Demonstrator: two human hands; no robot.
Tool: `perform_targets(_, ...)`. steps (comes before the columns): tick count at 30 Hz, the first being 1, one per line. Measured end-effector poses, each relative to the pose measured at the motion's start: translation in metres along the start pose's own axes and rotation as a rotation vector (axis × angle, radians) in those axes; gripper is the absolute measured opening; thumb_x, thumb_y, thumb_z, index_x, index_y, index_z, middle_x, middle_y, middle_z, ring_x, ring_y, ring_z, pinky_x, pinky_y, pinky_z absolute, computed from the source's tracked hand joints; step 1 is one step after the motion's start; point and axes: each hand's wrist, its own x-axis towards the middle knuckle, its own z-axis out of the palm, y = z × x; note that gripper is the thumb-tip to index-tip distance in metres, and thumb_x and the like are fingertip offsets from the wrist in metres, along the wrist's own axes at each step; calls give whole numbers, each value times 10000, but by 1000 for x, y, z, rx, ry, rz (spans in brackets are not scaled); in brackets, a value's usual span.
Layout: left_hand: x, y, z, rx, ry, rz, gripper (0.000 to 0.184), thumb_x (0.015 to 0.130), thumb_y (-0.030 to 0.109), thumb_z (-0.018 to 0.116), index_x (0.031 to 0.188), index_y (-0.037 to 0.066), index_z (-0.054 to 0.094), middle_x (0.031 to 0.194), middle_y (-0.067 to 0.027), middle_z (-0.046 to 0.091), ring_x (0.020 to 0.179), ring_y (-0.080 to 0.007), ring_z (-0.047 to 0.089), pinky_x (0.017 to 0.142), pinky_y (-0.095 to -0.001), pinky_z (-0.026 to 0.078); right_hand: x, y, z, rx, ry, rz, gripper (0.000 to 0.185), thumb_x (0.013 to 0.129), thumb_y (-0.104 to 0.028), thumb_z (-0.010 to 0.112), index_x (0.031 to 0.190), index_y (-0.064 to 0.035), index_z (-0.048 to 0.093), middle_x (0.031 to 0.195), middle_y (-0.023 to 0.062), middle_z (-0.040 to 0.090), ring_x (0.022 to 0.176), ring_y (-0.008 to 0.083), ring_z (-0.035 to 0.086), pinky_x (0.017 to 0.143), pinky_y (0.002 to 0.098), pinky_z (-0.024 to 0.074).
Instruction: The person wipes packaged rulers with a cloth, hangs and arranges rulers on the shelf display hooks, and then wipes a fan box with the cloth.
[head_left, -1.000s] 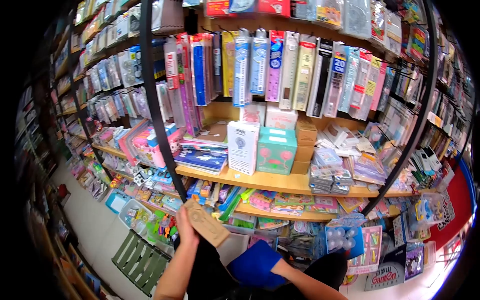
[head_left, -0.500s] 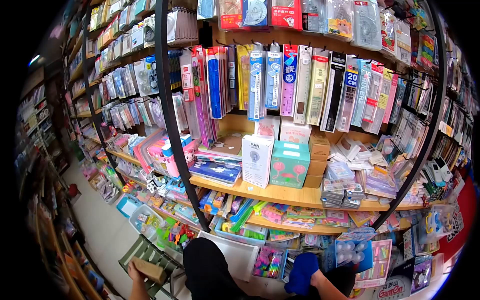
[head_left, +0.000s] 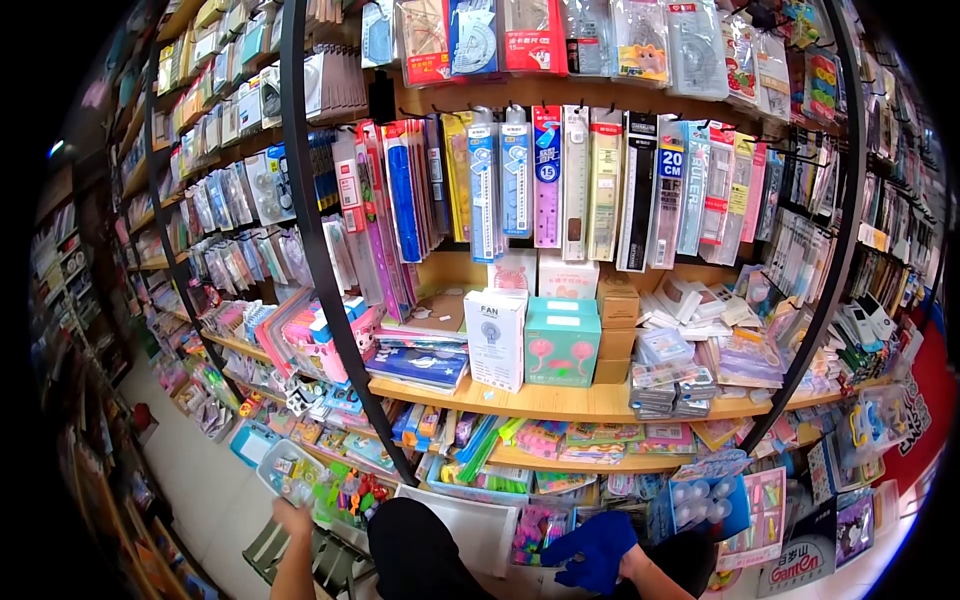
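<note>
My left hand (head_left: pixel 292 518) is raised above the green slatted stool (head_left: pixel 335 560) at the lower left; it is blurred, and neither its fingers nor anything in it can be made out. At the bottom right of centre, my right hand (head_left: pixel 632 562) is closed on a blue cloth (head_left: pixel 595 550), which hangs over my lap beside my dark-clothed knee (head_left: pixel 415 545). The brown box seen earlier in my left hand does not show now.
Wooden shelf (head_left: pixel 540 402) ahead carries a white fan box (head_left: pixel 496 340), a green box (head_left: pixel 562 342) and brown boxes (head_left: pixel 615 335). Packaged rulers (head_left: pixel 546 180) hang above. Below are a white tray (head_left: pixel 470 525) and a blue bin (head_left: pixel 705 505). Black posts (head_left: pixel 325 270) frame the shelves.
My left hand went down to the stool with the brown box, then rose slightly, the box no longer visible. My right hand moved right with the blue cloth, which now looks more spread.
</note>
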Motion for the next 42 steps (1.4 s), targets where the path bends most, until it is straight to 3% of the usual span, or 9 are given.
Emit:
perform_targets(3,7,100,46,-368,230,629,435,732,43,599,1128,-36,438,1073,-205,489,1027,-347,457,913,-407,331,-6,-2,1,53,65,-91,416,902,-371,396,1143,-47,498,1052,106,569,951,231,551,823,384,457)
perform_targets(8,-52,310,29,-669,-175,921,500,716,30,605,1172,-16,407,1174,-184,444,1108,-309,418,953,-363,316,-17,-10,13,118,110,-105,338,888,-364,455,1084,-100,534,933,49,596,832,189,577,734,344,481)
perform_targets(15,-88,472,32,-966,-595,822,785,689,0,645,1295,8,146,1310,-222,344,1239,-276,323,1006,-355,268,-29,-13,18,140,99,-140,333,894,-332,446,1104,-85,525,942,52,594,841,183,575,742,333,480)
perform_targets(22,-96,484,11,-820,-767,712,668,710,12,654,1267,11,286,1170,-148,486,1081,-226,476,899,-330,388,-39,-16,19,142,86,-166,329,901,-299,436,1124,-70,516,952,56,591,849,178,573,750,323,479)
perform_targets(23,-93,478,17,-935,-802,752,502,720,26,661,1160,9,420,1064,-106,539,1002,-192,509,856,-313,409,-40,-15,18,144,84,-166,329,902,-294,434,1127,-68,515,953,56,590,851,177,573,751,322,479)
perform_targets(27,-105,464,-1,-880,-740,823,342,738,14,645,1033,24,472,936,-62,574,874,-161,536,783,-300,432,-45,-16,21,139,73,-192,327,906,-276,429,1138,-59,509,958,58,589,856,174,572,755,316,478)
perform_targets(34,-167,412,-18,-1129,-779,958,365,734,11,643,1048,21,458,963,-70,547,923,-146,523,842,-292,407,-70,-53,77,-42,-11,-423,326,913,-243,419,1158,-44,500,968,62,586,864,169,570,763,306,478)
perform_targets(38,-215,380,-46,-1006,-768,1012,362,739,58,637,1059,10,477,1035,-104,555,981,-166,527,853,-299,406,-88,-70,157,-579,115,-911,319,864,-96,497,1171,-14,484,937,20,560,798,91,548,671,201,437)
perform_targets(42,-261,359,-58,-911,-603,1160,376,704,8,650,1049,2,501,1026,-128,584,968,-231,561,837,-311,422,-113,-92,234,-1607,332,-1742,483,762,-133,550,1209,-2,425,1240,192,405,1146,340,388,963,407,308)
